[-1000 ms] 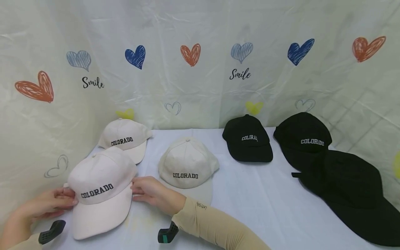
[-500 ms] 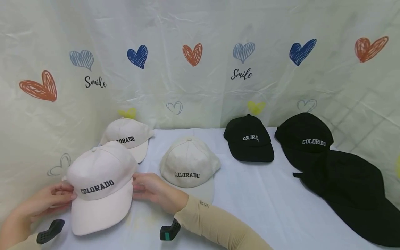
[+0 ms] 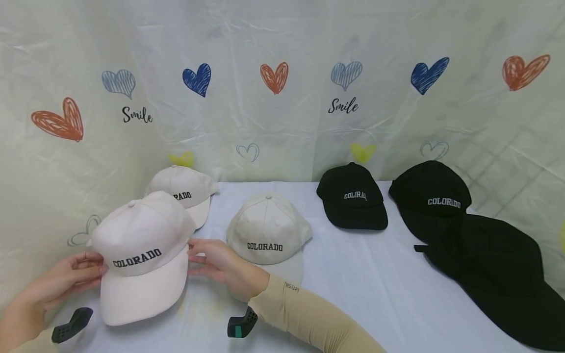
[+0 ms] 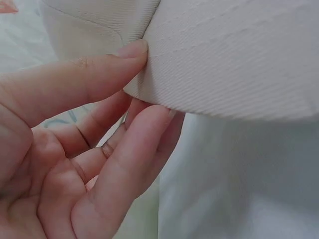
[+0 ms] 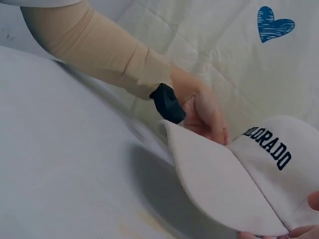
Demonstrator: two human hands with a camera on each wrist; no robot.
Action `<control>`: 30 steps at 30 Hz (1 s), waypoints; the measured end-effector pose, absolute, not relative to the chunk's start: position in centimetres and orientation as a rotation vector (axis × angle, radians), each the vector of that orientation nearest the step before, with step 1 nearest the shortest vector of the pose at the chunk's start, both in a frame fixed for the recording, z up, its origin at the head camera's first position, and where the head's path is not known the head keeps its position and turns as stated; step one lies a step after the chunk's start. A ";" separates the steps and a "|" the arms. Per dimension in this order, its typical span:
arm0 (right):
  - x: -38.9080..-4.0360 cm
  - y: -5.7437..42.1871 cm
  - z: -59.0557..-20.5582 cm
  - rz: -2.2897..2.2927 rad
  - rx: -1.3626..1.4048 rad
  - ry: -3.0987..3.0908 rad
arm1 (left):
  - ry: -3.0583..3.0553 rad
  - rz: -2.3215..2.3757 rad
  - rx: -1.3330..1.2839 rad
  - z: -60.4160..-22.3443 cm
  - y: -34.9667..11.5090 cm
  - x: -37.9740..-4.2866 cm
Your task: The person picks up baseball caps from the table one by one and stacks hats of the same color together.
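Note:
A cream baseball cap point(image 3: 144, 245) lettered COLORADO is held between both hands, brim toward me. My left hand point(image 3: 70, 279) pinches its edge where brim meets crown; in the left wrist view the thumb point(image 4: 129, 52) lies on top and the other fingers curl beneath. On the opposite side my right hand point(image 3: 225, 267) grips the same edge, and only its fingertips point(image 5: 304, 231) show in the right wrist view. A shadow lies under the brim point(image 5: 214, 179). Behind the held cap, another cream cap point(image 3: 183, 184) is partly covered by it.
Beside my right forearm sits a beige COLORADO cap point(image 3: 267, 228), its brim partly hidden by that arm. Three black caps stand right: a small one point(image 3: 351, 196), another point(image 3: 428, 186) behind, and a large one point(image 3: 499, 260) in front. A printed curtain point(image 3: 282, 113) backs the white-covered table point(image 3: 353, 274).
Both hands have raised the cream cap, which now hides more of the lettering on the cap behind it. The view has shifted slightly; the other caps stay in place.

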State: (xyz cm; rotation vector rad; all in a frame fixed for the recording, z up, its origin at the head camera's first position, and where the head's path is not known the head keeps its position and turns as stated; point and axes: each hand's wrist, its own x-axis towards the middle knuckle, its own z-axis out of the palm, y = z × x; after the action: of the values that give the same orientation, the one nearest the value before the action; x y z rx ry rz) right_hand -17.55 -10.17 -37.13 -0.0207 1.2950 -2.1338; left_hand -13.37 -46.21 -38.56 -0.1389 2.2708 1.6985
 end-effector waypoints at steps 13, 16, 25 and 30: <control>-17.1 -8.4 -36.2 -2.137 -0.158 1.235 | 2.198 1.827 0.019 -38.3 -45.5 -13.1; -16.9 -7.9 -35.7 -2.130 -0.206 1.250 | 2.171 1.856 0.060 -38.0 -45.2 -13.1; -17.1 -6.6 -34.7 -2.106 -0.276 1.292 | 2.123 1.920 0.116 -36.7 -44.3 -12.9; -17.4 -5.9 -33.8 -2.101 -0.314 1.307 | 2.104 1.955 0.143 -36.0 -43.8 -13.0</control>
State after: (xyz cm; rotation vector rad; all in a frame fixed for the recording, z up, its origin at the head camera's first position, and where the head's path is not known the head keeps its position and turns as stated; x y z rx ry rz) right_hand -17.36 -5.89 -33.81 -0.3142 1.3074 -2.1007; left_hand -13.02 -43.75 -36.00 0.1433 2.1043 1.9546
